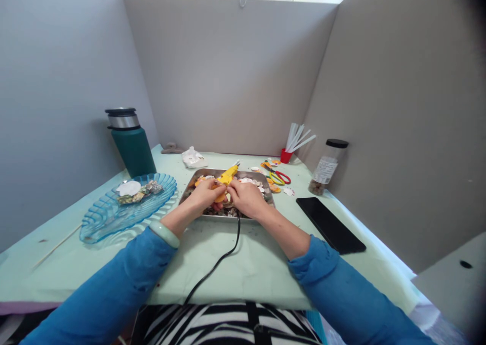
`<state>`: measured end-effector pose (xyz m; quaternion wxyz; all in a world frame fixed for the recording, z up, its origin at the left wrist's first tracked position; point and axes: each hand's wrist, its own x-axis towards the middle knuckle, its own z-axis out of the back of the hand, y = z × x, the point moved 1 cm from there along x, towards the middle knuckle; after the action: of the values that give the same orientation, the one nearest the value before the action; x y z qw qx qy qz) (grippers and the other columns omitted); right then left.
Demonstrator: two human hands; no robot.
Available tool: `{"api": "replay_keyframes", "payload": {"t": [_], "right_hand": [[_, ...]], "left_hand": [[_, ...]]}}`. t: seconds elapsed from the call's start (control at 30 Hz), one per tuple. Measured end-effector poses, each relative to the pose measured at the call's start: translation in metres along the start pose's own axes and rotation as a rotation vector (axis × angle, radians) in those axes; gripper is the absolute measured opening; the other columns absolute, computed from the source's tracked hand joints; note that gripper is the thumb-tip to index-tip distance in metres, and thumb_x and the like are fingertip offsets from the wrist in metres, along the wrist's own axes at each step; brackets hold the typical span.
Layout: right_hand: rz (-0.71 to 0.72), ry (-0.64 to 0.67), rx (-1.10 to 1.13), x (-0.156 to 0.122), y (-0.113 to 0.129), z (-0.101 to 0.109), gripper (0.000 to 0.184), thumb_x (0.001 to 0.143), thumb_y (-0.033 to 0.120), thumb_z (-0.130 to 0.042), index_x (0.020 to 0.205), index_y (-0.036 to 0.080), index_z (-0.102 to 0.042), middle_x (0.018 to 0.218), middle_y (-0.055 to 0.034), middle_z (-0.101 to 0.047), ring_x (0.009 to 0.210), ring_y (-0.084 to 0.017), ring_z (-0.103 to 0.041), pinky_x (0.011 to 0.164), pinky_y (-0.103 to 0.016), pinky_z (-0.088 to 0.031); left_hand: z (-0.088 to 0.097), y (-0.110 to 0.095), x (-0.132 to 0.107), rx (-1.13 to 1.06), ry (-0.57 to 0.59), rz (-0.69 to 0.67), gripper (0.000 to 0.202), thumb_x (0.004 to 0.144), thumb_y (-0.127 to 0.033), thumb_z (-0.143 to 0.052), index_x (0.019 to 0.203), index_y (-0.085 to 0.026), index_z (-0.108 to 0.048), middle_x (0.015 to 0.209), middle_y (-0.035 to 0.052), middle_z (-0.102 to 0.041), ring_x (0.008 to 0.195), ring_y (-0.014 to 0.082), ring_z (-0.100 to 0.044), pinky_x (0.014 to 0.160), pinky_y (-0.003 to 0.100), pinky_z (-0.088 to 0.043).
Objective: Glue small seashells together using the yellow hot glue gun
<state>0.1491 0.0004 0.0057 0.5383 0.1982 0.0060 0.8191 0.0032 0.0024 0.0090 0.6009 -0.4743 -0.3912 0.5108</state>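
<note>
My left hand (207,194) and my right hand (246,197) meet above a metal tray (190,199) filled with shells (253,183). The left fingers are closed on an orange shell (219,198), partly covered by them. My right thumb and fingertips pinch together close beside it; whatever they grip is too small or hidden to make out. Just beyond my fingertips, a yellow hot glue gun (229,174) lies across the tray with its nozzle pointing away from me. A black cord (224,256) runs from the tray to the table's front edge.
On the left stand a blue glass dish (110,223) bearing a shell piece, and a green bottle (132,150). To the right are pliers (279,177), a red cup (286,156) of glue sticks, a jar (325,170) and a black phone (330,224). Grey panels (231,72) enclose the table.
</note>
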Motion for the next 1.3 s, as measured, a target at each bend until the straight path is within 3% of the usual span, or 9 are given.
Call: {"api": "replay_keyframes", "payload": {"t": [1.3], "right_hand": [[0.014,0.016,0.010,-0.0004,-0.0003,0.0000,0.033,0.101,0.032,-0.037,0.102,0.019,-0.067,0.097,-0.0083,-0.073,0.090,-0.020,-0.064,0.071,-0.026,-0.034]], "left_hand": [[0.0002,0.0018,0.0003,-0.018,-0.002,0.015,0.011,0.082,-0.022,-0.063,0.080,-0.014,-0.057,0.060,0.0006,-0.066,0.036,0.0093,-0.055,0.038,0.019,-0.045]]}}
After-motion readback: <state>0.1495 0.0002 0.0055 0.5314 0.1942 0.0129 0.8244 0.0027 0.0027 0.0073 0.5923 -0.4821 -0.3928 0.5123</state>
